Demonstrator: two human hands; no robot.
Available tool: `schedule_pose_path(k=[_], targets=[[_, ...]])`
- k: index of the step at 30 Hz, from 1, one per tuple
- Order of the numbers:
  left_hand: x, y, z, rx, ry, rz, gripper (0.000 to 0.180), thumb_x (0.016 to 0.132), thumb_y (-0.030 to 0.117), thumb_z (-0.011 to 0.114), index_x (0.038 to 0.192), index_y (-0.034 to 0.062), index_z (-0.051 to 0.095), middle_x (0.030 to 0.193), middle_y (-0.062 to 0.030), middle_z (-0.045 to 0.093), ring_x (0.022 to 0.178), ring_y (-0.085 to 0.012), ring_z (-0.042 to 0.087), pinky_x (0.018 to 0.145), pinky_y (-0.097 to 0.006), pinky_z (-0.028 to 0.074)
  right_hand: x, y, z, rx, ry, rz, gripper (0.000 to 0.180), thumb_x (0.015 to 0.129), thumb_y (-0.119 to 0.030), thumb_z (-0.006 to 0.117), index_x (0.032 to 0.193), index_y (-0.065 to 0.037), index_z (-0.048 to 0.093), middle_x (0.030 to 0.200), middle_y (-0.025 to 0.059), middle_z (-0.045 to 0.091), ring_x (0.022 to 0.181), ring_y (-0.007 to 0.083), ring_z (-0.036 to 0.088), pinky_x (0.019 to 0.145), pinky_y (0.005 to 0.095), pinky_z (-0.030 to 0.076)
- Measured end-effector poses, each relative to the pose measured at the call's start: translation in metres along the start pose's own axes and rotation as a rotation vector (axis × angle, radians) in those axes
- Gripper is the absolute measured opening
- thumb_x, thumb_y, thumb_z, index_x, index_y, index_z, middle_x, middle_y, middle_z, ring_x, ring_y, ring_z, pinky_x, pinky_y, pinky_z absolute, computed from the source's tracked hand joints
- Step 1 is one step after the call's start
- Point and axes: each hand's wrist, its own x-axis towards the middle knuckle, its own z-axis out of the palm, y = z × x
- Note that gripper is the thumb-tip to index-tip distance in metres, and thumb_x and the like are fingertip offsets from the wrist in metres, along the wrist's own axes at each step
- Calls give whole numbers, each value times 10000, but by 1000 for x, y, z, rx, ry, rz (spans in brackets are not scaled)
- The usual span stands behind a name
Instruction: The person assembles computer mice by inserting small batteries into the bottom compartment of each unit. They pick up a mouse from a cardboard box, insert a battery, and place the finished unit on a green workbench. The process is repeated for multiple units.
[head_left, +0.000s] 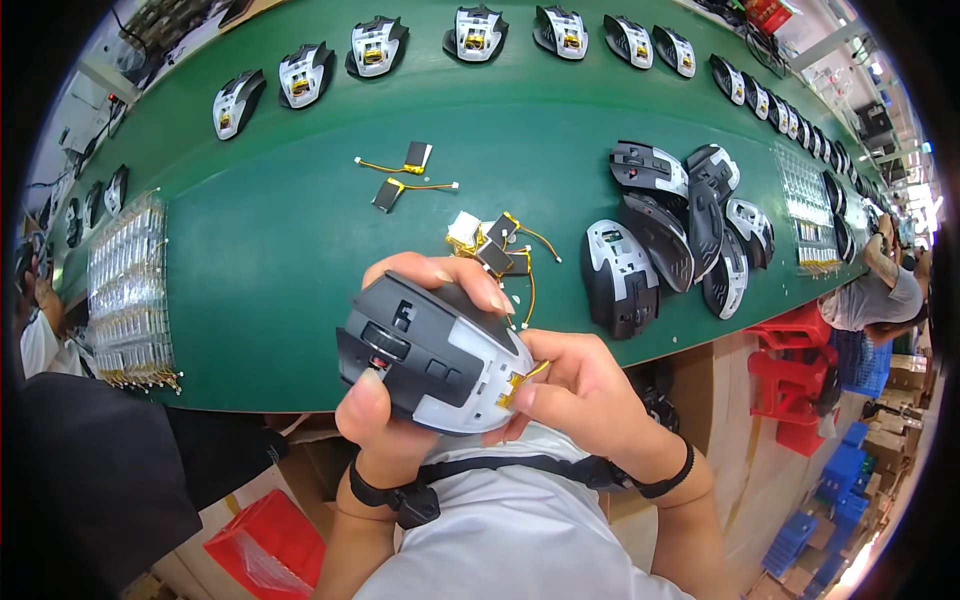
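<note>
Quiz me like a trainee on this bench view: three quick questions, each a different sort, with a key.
1. Fill in: the left hand grips a black-and-white computer ____.
2. True or false: the heap of mice lies to the left of the loose batteries.
3. Which colour is the tape beside the right hand? A red, B yellow, C blue.

Key:
1. mouse
2. False; the heap lies to their right.
3. B, yellow
</note>
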Motion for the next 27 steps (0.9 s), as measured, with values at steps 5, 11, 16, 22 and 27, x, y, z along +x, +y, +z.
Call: schedule_pose_path(k=[5, 11, 16, 22, 27], targets=[[0, -1, 2, 3, 9, -2, 730, 787, 619, 556, 1194, 17, 486, 1005, -225, 570, 912, -303, 533, 873, -407, 420, 0, 0, -1, 37, -4, 7, 292, 938, -23, 494, 1189, 113, 555, 1032, 171, 698, 885, 220, 726, 762, 304, 590], [-2, 1, -6, 16, -83, -20, 743, 742, 579, 630, 1227, 40, 468, 1058, -235, 562, 974, -308, 557, 829, -414, 498, -1, 1, -4, 64, -39, 2, 293, 939, -14, 484, 1186, 129, 550, 1074, 186, 686, 937, 225, 714, 822, 337, 600], [-3, 2, 8, 50, 23, 16, 728, 778, 633, 563, 1165, 21, 485, 975, -205, 563, 888, -282, 530, 852, -400, 416, 0, -1, 0, 46, -31, -2, 284, 929, -1, 471, 1160, 137, 560, 1085, 178, 682, 952, 231, 709, 849, 347, 599], [-3, -3, -8, 106, -89, 14, 720, 767, 574, 586, 1221, 28, 466, 1042, -217, 565, 961, -297, 550, 856, -413, 471, 8, 11, -7, 69, -16, 46, 288, 909, -5, 500, 1153, 131, 565, 1079, 173, 684, 979, 219, 698, 812, 327, 592], [8, 5, -17, -156, 63, -166, 690, 901, 570, 441, 1272, -10, 487, 1076, -209, 547, 956, -318, 554, 861, -404, 469, 10, 13, -8, -75, 61, -188, 385, 882, -21, 593, 1253, 70, 540, 1131, 157, 667, 946, 195, 690, 803, 325, 568]])
